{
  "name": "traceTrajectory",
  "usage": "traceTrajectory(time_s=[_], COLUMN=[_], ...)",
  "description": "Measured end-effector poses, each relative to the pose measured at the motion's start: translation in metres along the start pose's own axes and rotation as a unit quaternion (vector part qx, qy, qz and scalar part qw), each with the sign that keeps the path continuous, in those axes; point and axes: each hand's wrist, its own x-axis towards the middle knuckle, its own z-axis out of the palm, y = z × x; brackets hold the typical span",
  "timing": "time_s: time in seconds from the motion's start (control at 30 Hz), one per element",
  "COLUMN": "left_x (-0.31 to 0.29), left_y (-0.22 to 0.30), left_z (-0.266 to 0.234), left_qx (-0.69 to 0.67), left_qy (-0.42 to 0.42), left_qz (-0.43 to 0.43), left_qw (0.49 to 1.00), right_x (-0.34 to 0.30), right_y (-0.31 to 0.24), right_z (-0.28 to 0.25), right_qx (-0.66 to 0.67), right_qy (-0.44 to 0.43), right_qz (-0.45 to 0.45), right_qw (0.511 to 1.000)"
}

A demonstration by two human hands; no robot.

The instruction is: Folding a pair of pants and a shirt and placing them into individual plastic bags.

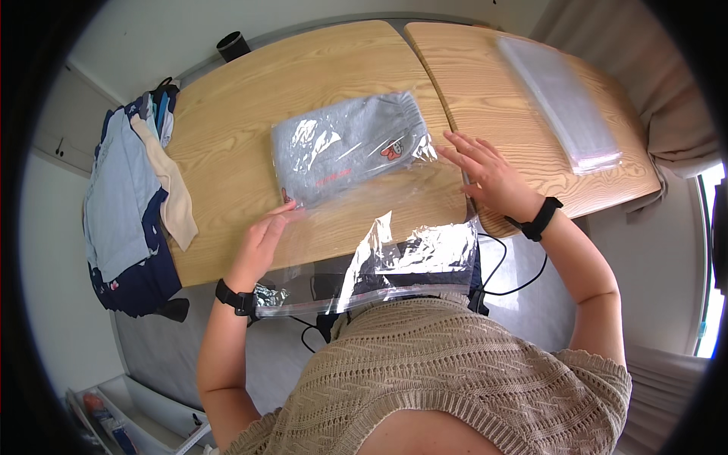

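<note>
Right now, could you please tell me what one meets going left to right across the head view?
Light-blue, navy and beige clothes pile → black cylindrical container → folded grey garment in clear plastic → stack of transparent plastic bags.

Passage runs over the table (227, 159) between the obstructing clothes pile (125, 197) and the bagged grey garment (334, 144).

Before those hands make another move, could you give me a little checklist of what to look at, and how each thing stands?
1. Grey garment folded inside the clear bag: ok, it appears to be under the plastic.
2. Bag fully on the table: not ok, its near end overhangs the edge.
3. Strip along that end closed: cannot tell.
4. Left hand by the bag: ok, at the garment's near-left corner.
5. Right hand touching the bag: cannot tell, fingers spread beside its right side.
6. Spare bags kept apart: ok, off to the right.
</note>
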Motion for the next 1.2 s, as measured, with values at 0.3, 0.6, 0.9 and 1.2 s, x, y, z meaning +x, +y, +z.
traceTrajectory(time_s=[0.3, 0.6, 0.9, 1.2], left_x=[-0.01, -0.02, 0.002, 0.005], left_y=[0.007, 0.018, 0.015, 0.027], left_z=[-0.012, 0.007, 0.005, 0.014], left_qx=[-0.075, -0.171, -0.196, -0.207], left_qy=[-0.02, 0.018, -0.008, -0.007], left_qz=[-0.086, -0.227, -0.324, -0.346], left_qw=[0.993, 0.959, 0.926, 0.915], right_x=[-0.001, -0.026, -0.026, -0.034], right_y=[0.015, -0.032, -0.047, -0.062], right_z=[0.012, 0.018, 0.04, 0.047], right_qx=[0.218, 0.455, 0.485, 0.482], right_qy=[0.026, 0.03, 0.152, 0.289], right_qz=[-0.019, 0.255, 0.36, 0.41], right_qw=[0.975, 0.852, 0.782, 0.718])
